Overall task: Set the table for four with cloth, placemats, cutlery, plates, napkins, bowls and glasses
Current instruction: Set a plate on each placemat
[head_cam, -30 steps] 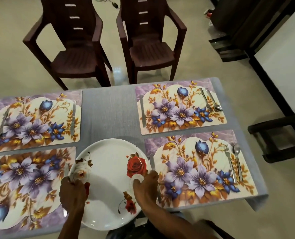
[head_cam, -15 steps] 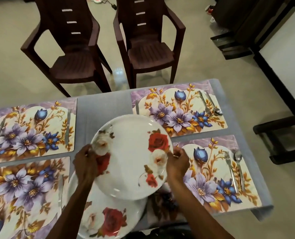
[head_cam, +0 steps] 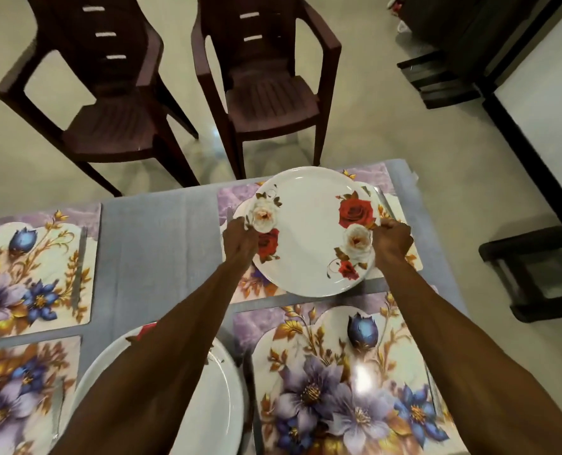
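Observation:
A white plate with red and white roses [head_cam: 309,238] is over the far right floral placemat [head_cam: 237,198], covering most of it. My left hand [head_cam: 240,238] grips the plate's left rim and my right hand [head_cam: 393,239] grips its right rim. I cannot tell whether the plate touches the mat. Another white plate [head_cam: 207,399] lies near me on the grey cloth [head_cam: 155,244], partly hidden by my left forearm. The near right placemat [head_cam: 345,382] is bare in its middle.
Two floral placemats lie on the left, the far one [head_cam: 33,270] and the near one [head_cam: 20,399]. Two dark plastic chairs [head_cam: 266,90] stand beyond the table's far edge. A dark stool [head_cam: 536,270] is at the right, off the table.
Both hands lifted the top plate off the stack near me and carried it forward and right, from the table's middle to the far right placemat. One plate stays behind near me.

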